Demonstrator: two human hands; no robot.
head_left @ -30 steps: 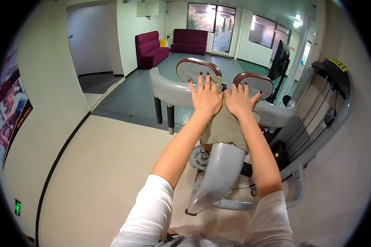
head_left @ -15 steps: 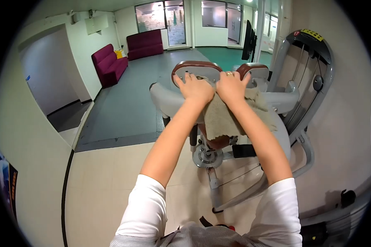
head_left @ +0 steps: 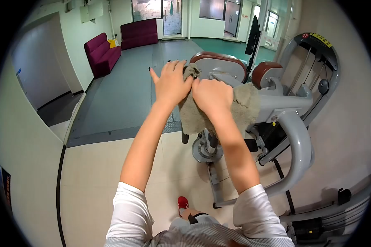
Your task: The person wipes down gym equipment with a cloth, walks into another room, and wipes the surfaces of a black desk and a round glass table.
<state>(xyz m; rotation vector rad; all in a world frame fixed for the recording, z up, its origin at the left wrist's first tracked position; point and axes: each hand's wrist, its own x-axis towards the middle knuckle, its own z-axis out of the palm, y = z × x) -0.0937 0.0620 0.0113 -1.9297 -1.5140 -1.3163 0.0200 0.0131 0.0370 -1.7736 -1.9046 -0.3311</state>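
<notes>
A grey-green cloth (head_left: 246, 108) hangs in folds beneath and beside my two hands, over the grey frame of an exercise machine (head_left: 276, 101). My right hand (head_left: 213, 95) is closed on it, with the fingertips hidden. Close against it, my left hand (head_left: 171, 84) grips the bunched end of the cloth between thumb and forefinger; its outer fingers are spread. Just beyond my hands is a brown-edged pad (head_left: 220, 61) with a grey back. A smaller brown pad (head_left: 266, 75) sits to its right.
The machine's weight column (head_left: 317, 74) rises by the right wall, and a curved grey tube (head_left: 299, 148) bends down nearby. Below my hands is a round metal plate (head_left: 206, 150). Purple sofas (head_left: 102, 53) stand far left. More equipment (head_left: 317, 226) lies at lower right.
My hands have shifted left, carrying the cloth's bunched end with them. My right hand has curled into a fist. The machine's pads now appear farther right, and a red shoe shows below.
</notes>
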